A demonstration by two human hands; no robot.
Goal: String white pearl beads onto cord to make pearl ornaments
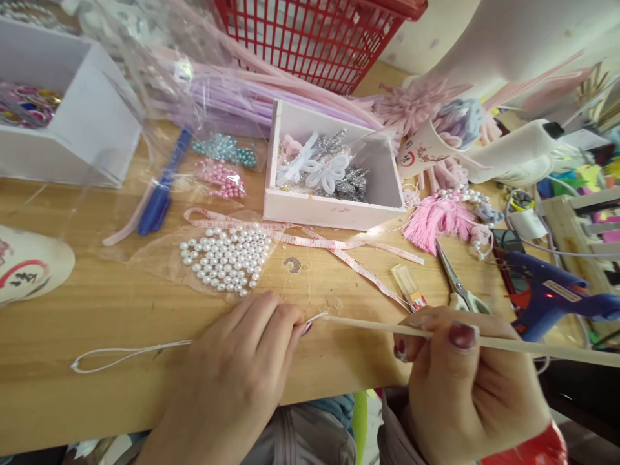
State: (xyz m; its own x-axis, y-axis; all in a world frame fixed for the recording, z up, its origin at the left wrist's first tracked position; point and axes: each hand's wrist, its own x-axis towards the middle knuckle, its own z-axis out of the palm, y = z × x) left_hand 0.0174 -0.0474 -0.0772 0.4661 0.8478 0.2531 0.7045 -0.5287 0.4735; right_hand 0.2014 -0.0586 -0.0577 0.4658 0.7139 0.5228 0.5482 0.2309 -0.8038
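Note:
My left hand (242, 361) is closed in a pinch on a thin white cord (130, 352). One looped length of the cord lies on the table to the left, and its short end pokes out past my fingertips. My right hand (460, 374) grips a long, thin, pale stick-like piece (368, 324) between thumb and fingers. The narrow tip of that piece meets the cord's end just right of my left fingertips; whether they are joined I cannot tell. Loose white pearl beads (227, 255) lie on a clear bag beyond my left hand.
A measuring tape (339, 244) winds beside a white box (334, 210) of craft pieces. Scissors (458, 281), a pink tassel (440, 219) and a blue glue gun (557, 290) lie right. Farther left are a blue pen (165, 184) and a paper cup (33, 265). A red basket (314, 39) stands behind.

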